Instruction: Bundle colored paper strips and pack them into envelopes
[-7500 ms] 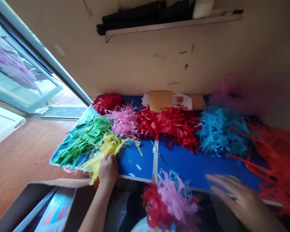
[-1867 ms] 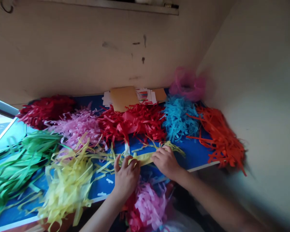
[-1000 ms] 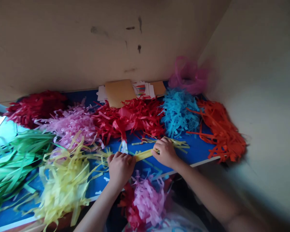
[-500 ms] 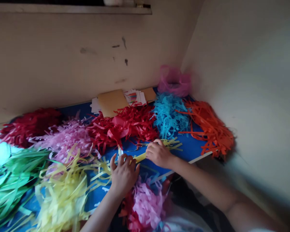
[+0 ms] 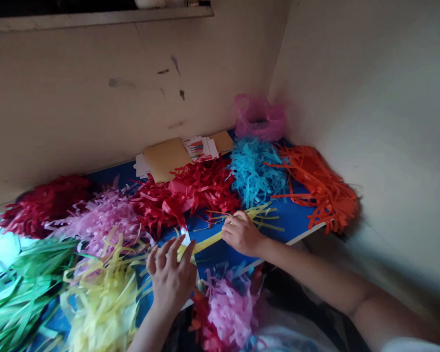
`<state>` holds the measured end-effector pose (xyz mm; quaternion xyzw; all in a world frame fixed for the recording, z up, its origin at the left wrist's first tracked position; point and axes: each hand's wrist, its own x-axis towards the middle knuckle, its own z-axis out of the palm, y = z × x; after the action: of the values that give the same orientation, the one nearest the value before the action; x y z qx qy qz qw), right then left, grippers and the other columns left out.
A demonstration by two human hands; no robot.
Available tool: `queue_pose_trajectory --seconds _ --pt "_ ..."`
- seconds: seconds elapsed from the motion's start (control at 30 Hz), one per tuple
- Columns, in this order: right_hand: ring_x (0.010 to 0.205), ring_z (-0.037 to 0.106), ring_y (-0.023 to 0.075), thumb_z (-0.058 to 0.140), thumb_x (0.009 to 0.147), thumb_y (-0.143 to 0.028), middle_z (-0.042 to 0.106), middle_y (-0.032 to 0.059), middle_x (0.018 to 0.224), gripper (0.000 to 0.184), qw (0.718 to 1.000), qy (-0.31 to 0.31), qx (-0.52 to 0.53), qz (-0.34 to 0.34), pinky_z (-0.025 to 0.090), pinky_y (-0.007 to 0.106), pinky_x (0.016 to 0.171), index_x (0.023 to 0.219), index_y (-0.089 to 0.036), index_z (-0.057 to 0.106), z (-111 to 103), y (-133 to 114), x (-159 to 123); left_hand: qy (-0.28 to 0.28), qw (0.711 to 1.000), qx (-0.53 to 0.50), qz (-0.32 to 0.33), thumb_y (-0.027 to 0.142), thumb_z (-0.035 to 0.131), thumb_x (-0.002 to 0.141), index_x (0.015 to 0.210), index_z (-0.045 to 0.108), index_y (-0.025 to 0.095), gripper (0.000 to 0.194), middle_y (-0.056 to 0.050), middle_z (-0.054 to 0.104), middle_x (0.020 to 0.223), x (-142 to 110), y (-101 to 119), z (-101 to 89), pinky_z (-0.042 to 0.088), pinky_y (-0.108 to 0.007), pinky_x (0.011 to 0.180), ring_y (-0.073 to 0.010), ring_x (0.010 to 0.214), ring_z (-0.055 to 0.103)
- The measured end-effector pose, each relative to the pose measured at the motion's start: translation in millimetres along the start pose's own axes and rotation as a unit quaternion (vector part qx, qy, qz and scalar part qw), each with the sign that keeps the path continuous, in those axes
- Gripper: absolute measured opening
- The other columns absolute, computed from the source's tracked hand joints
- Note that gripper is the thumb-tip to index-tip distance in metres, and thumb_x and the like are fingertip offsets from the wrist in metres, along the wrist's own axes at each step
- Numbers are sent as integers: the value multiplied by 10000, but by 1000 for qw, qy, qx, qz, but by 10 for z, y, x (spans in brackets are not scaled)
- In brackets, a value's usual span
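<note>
My right hand point(image 5: 243, 234) is closed on a fringed yellow paper strip point(image 5: 209, 241), its loose fringes fanning out past the knuckles. The twisted band of the strip runs left across the blue tabletop point(image 5: 220, 261). At its other end my left hand point(image 5: 172, 274) is raised with fingers spread; its fingertips lie close to the strip, and contact cannot be made out. Under that end is a narrow white strip point(image 5: 185, 237). Beside my left hand lies a heap of yellow paper strips point(image 5: 100, 303).
Red point(image 5: 190, 193), pink point(image 5: 106, 217), blue point(image 5: 258, 171), orange point(image 5: 315, 186) and green point(image 5: 25, 288) shredded paper piles cover much of the table. Behind are a brown envelope point(image 5: 166, 159) and a pink plastic bag point(image 5: 260, 122). Another pink bunch point(image 5: 231, 308) lies at the front edge.
My left hand has moved left and toward me, its fingers spreading. More of the yellow band shows between my hands. My right hand has stayed nearly in place; the view has shifted slightly.
</note>
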<state>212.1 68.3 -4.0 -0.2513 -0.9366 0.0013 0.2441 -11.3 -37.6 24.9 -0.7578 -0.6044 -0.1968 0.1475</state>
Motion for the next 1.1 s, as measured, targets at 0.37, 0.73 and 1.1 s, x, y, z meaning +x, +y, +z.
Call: queue_pose_trajectory --seconds 0.37,0.73,1.1 --pt "861 540 183 543 958 -191 696 25 855 175 995 -68 46 49 292 380 846 837 -190 669 8 92 -76 -88 988 -122 -30 200 523 937 933 725 263 212 -10 753 877 -10 36 285 363 -448 918 -236 868 647" --pt "852 563 174 693 869 -273 691 0 844 131 972 -129 91 173 284 319 745 762 -200 675 3 212 66 -134 979 -114 -101 282 497 938 809 683 222 233 -45 707 807 6 -22 328 385 -396 815 -234 807 625" --pt "959 551 222 655 870 -249 712 32 955 79 974 -146 62 165 268 384 843 805 -210 679 -122 143 203 -139 987 -56 -62 182 592 870 972 725 302 206 -25 725 933 128 49 228 335 -480 903 -281 933 612"
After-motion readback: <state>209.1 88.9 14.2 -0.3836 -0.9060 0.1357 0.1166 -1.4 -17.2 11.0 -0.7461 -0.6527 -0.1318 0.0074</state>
